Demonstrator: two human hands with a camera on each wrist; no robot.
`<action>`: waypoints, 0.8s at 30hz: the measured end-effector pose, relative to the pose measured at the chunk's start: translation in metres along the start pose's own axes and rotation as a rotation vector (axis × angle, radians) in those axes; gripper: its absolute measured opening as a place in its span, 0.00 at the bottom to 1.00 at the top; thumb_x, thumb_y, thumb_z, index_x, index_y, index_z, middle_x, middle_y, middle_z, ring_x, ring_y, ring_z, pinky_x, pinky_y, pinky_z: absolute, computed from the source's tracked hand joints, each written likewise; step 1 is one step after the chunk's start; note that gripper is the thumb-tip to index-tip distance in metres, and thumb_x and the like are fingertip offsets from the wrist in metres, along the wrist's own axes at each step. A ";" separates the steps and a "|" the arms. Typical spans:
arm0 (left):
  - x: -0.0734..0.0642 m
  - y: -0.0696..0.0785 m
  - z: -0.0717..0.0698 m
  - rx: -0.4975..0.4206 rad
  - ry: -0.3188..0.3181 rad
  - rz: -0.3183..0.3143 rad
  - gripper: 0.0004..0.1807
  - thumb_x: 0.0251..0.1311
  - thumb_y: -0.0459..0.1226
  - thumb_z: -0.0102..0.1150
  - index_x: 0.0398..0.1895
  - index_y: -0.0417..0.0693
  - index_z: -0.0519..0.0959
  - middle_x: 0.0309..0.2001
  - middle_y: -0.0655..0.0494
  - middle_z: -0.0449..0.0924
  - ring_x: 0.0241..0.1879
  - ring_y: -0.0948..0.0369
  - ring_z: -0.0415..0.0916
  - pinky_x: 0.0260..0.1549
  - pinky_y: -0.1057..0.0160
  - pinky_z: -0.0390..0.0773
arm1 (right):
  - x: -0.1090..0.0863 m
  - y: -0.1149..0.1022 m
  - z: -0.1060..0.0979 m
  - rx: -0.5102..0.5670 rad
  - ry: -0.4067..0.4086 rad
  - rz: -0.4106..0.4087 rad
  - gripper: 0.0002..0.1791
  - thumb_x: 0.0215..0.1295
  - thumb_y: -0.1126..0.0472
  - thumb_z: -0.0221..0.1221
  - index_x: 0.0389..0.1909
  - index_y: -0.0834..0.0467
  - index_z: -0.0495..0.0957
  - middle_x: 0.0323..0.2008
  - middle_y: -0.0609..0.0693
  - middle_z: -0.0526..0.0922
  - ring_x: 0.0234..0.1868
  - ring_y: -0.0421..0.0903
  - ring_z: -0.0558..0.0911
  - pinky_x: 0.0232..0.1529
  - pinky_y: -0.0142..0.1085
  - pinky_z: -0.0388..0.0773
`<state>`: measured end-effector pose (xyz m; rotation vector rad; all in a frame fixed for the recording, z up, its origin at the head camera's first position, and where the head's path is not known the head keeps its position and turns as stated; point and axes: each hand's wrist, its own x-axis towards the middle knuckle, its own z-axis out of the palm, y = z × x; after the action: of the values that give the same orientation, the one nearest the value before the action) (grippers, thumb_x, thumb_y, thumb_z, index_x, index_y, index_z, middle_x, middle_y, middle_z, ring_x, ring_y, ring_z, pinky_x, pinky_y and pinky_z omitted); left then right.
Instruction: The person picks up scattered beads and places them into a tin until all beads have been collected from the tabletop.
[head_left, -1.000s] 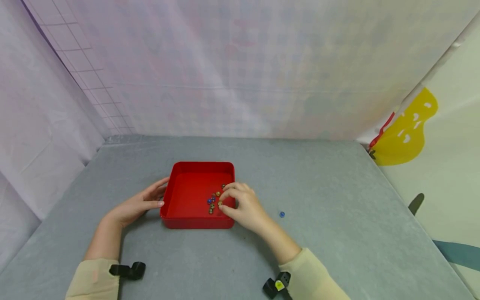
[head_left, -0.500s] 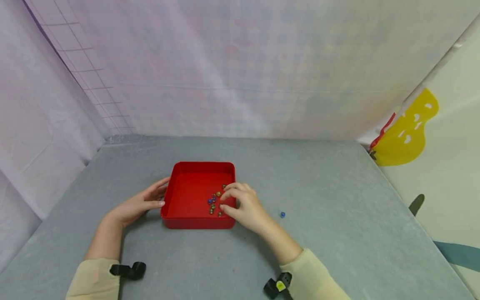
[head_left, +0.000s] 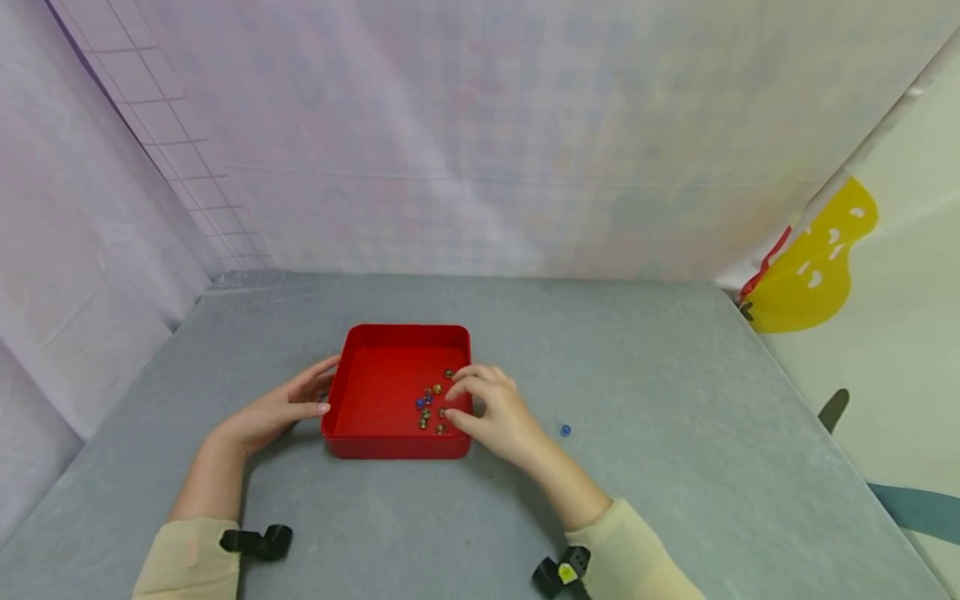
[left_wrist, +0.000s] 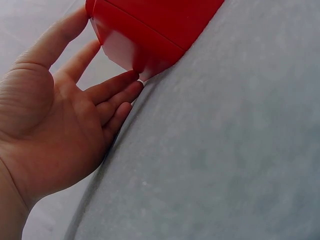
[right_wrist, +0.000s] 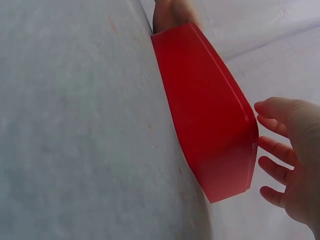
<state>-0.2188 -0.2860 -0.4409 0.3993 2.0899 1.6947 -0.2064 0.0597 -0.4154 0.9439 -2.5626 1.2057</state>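
A square red tray [head_left: 382, 383] with raised walls sits on the table. Small glass marbles [head_left: 427, 414], blue and gold-green, lie in its right half. At the tray's left side, my left hand [head_left: 279, 408] touches the wall, thumb tip at the rim; in the left wrist view its fingers [left_wrist: 111, 90] extend against the outside. My right hand [head_left: 495, 417] is over the right wall, thumb and index finger apart. One marble [head_left: 442, 412] lies by that thumb tip. The right hand hides part of the right wall; the right wrist view hides the tray's inside.
A single blue marble [head_left: 566, 430] lies on the grey table [head_left: 645, 358], right of the tray. Pale curtains [head_left: 480, 167] hang behind and at both sides.
A gold marble at my right fingertips has come to lie near the tray's front wall. Another marble now shows by the thumb. The right hand has shifted slightly right; the left stays put.
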 end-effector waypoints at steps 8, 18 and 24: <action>0.000 0.000 0.000 0.000 -0.001 0.010 0.39 0.67 0.37 0.54 0.77 0.53 0.46 0.74 0.40 0.44 0.71 0.41 0.42 0.61 0.35 0.50 | -0.004 0.005 -0.004 -0.016 0.003 0.004 0.07 0.58 0.62 0.67 0.37 0.57 0.81 0.51 0.53 0.78 0.54 0.48 0.70 0.55 0.56 0.64; -0.001 0.000 0.001 -0.003 0.000 0.010 0.40 0.67 0.37 0.54 0.77 0.52 0.46 0.74 0.40 0.44 0.71 0.41 0.41 0.61 0.34 0.49 | -0.009 0.011 -0.010 -0.038 0.021 -0.022 0.06 0.58 0.63 0.67 0.36 0.57 0.81 0.49 0.55 0.78 0.53 0.48 0.71 0.55 0.55 0.64; -0.001 0.002 0.000 -0.002 0.006 0.002 0.40 0.67 0.37 0.54 0.77 0.53 0.46 0.74 0.41 0.44 0.71 0.42 0.42 0.61 0.34 0.49 | -0.013 0.018 -0.014 -0.062 0.027 -0.021 0.06 0.57 0.62 0.68 0.35 0.56 0.82 0.49 0.53 0.79 0.52 0.48 0.72 0.57 0.55 0.62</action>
<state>-0.2175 -0.2858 -0.4392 0.3959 2.0929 1.7006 -0.2084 0.0845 -0.4225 0.9330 -2.5471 1.1192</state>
